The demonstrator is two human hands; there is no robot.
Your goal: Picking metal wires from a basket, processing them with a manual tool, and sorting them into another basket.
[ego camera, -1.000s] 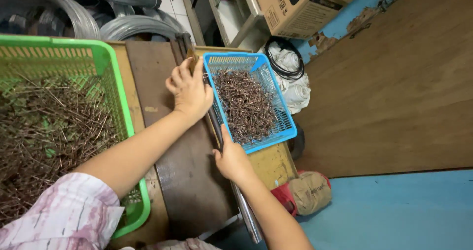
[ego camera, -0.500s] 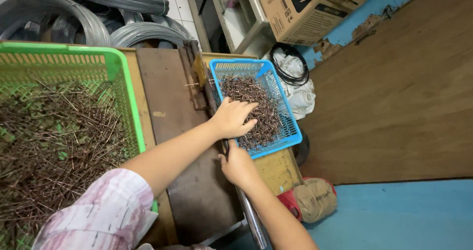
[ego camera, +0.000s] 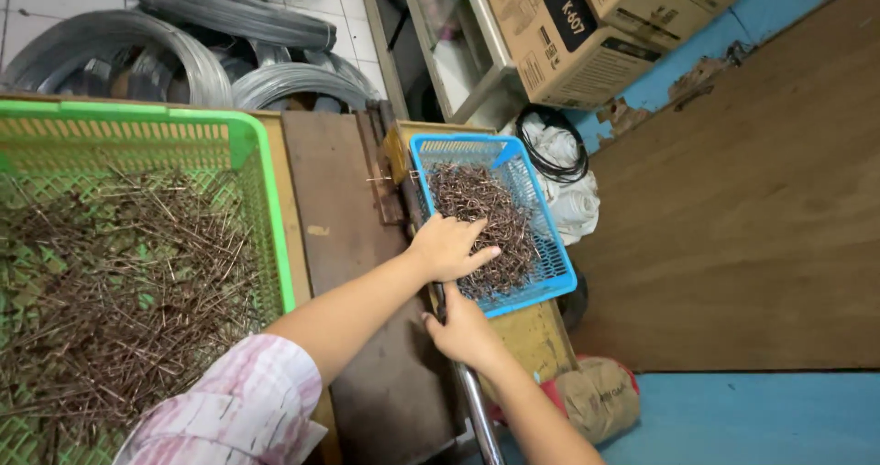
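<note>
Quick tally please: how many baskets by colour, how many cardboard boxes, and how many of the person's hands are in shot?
Green basket: 1, at the left, full of rusty metal pieces
Blue basket: 1, smaller; the left hand rests on the metal pieces in it
Cardboard boxes: 2, at the top
Hands: 2; the right hand grips a metal bar
Total: 6

Rusty, dull metal nails [ego camera: 477, 222] fill a glossy blue plastic basket [ego camera: 550, 236]; the green basket [ego camera: 266, 208] is plastic, the table [ego camera: 335, 190] worn matt wood.
</note>
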